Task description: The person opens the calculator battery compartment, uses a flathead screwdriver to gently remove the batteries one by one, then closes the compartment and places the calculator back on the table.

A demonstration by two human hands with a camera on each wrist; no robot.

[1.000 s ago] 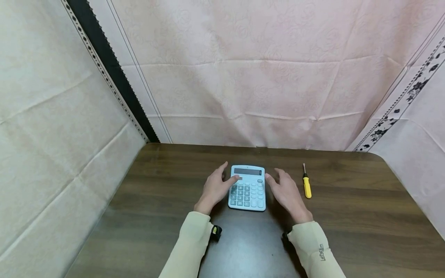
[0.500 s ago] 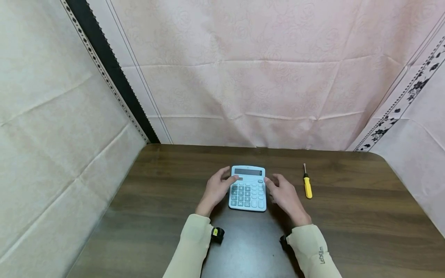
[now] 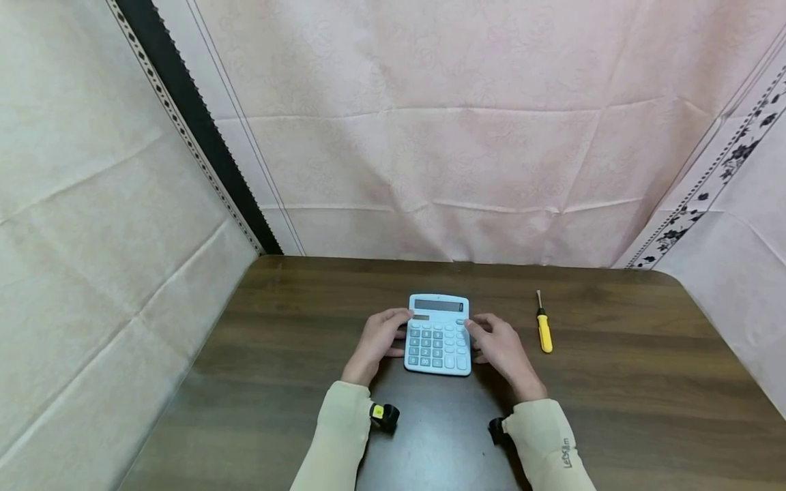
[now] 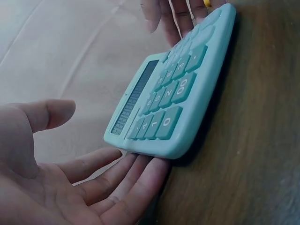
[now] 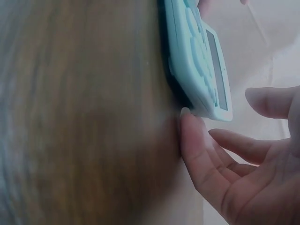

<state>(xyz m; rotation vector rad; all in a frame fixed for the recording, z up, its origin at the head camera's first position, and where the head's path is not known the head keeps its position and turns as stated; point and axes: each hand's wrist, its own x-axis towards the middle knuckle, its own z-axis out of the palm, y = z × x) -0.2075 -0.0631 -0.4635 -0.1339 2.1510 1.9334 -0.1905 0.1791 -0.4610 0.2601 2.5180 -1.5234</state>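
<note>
A light blue calculator lies face up on the table, its display toward the far side. My left hand is at its left edge. In the left wrist view the fingertips of that left hand meet the calculator's side, and the thumb stands apart above. At the opposite edge is my right hand. The right wrist view shows this right hand with relaxed fingers, fingertips right at the calculator's side and the thumb apart from it.
To the right of the right hand lies a screwdriver with a yellow handle, its tip pointing away. The brown wooden table ends at the back against a pale patterned cloth. Another cloth hangs along the left.
My left thumb has drawn back from over the calculator toward its left edge, and the left fingers have come down beside it. My right hand has shifted slightly inward. The calculator stays in place.
</note>
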